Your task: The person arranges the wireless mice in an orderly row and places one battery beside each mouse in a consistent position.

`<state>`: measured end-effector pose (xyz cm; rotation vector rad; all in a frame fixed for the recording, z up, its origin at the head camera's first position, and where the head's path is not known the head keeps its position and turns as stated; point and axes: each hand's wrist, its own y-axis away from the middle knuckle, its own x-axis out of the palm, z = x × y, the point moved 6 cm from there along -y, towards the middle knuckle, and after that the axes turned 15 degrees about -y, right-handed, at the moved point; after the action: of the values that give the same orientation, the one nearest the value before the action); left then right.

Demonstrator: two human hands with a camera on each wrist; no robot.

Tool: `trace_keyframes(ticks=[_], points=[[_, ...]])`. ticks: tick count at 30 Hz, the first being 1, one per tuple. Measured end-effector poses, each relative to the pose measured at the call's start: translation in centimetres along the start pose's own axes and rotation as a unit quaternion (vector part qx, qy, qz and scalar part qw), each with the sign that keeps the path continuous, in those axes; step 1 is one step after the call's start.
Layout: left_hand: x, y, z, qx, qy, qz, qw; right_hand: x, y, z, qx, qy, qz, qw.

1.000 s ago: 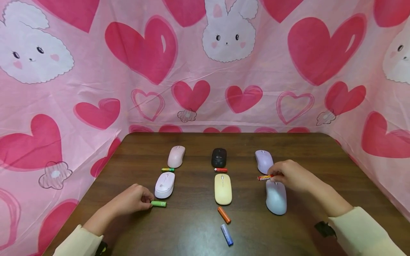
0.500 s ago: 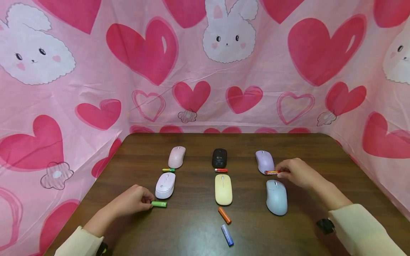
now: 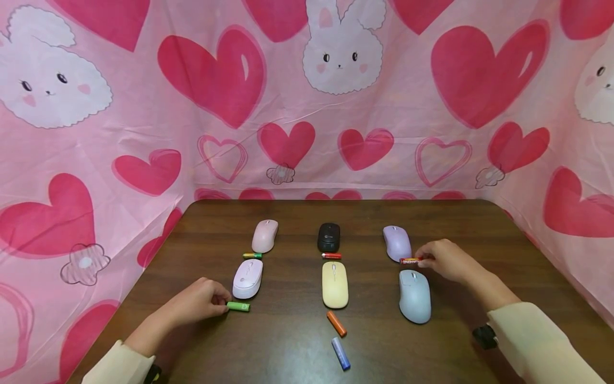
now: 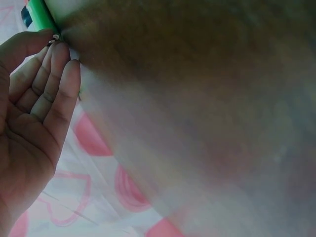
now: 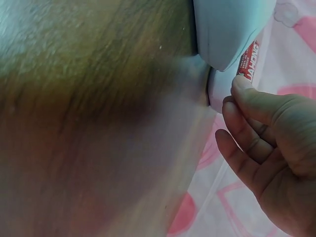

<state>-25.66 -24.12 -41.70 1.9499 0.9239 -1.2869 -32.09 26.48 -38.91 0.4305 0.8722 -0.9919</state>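
My left hand pinches one end of a green battery just in front of a white-lilac mouse; the left wrist view shows the battery between thumb and fingertips. On the other side, my right hand pinches a red battery by its right end. That battery lies crosswise between a purple mouse and a light blue mouse. In the right wrist view, lettering shows on the red battery, beyond the thumb tip.
In the middle, a red battery lies between a black mouse and a yellow mouse. Nearer me are an orange battery and a blue battery. At left, a green-yellow battery lies below a pink mouse.
My right hand has shifted back and right with the red battery, from over the light blue mouse's front to the gap behind it. The left hand has stayed still.
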Motion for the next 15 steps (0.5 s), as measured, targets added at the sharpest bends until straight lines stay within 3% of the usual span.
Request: trace_keyframes(ticks=[15], points=[[-0.11, 0.08, -0.09, -0.004, 0.002, 0.005, 1.0000, 1.00, -0.36, -0.75, 0.018, -0.006, 0.034, 0.9993]])
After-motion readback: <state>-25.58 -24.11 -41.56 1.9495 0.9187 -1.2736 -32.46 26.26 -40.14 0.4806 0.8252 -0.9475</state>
